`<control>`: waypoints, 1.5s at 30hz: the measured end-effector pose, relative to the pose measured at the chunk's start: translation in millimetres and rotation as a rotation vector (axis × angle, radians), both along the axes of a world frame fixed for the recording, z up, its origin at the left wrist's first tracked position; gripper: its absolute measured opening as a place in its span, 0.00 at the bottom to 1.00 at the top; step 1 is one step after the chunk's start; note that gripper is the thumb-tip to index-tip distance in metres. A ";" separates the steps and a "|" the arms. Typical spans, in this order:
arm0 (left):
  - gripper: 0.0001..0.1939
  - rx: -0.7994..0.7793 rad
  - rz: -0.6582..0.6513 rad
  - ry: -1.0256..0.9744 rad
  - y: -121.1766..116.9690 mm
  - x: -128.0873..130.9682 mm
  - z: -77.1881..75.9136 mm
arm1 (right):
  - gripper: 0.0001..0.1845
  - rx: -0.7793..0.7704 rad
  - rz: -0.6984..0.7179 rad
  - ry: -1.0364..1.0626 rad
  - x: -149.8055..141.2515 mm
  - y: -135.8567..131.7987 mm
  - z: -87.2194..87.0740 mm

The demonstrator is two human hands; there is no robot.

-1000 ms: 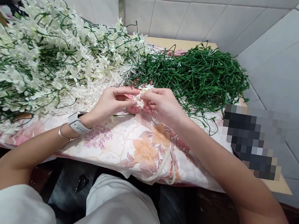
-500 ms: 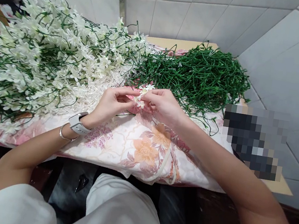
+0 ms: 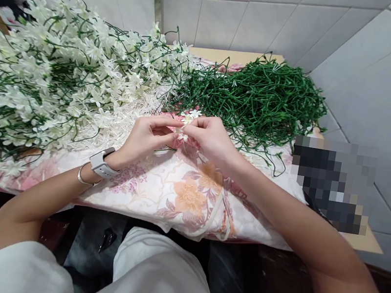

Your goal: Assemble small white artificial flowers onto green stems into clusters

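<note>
A small sprig of white artificial flowers (image 3: 190,117) is pinched between my two hands over the middle of the table. My left hand (image 3: 150,137), with a watch at the wrist, comes in from the left, fingers closed on the sprig. From the right, my right hand (image 3: 213,139) grips it with thumb and bent fingers. Part of a green stem shows below my left fingertips; the rest is hidden. Behind my right hand lies a heap of bare green plastic stems (image 3: 263,93). Left of my hands is a large pile of white flowers on green stems (image 3: 83,59).
Loose white stamen-like pieces (image 3: 125,123) lie between the flower pile and my left hand. A floral cloth (image 3: 159,190) covers the table. A blurred-out dark object (image 3: 327,182) sits at the right end, on a cardboard sheet (image 3: 369,242). A tiled wall (image 3: 222,22) stands behind.
My right fingers have shifted slightly on the flower sprig, turning a little to the left. My left hand has stayed nearly still, and the piles look the same.
</note>
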State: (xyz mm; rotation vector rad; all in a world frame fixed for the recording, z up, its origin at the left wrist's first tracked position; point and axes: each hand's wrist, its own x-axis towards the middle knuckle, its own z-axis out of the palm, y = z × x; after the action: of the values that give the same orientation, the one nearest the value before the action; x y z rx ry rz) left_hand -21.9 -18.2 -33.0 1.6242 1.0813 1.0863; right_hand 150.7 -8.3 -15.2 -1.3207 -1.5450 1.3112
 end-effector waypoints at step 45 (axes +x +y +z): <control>0.14 -0.038 -0.164 0.025 5.1 -7.2 6.2 | 0.09 0.896 0.072 -0.202 3.8 -1.6 -8.7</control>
State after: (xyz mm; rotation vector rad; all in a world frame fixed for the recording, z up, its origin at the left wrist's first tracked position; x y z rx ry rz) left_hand -29.1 -13.1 -26.8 1.6686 0.9606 0.9345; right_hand 154.5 -9.8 -24.0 -0.8195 -1.9843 0.3894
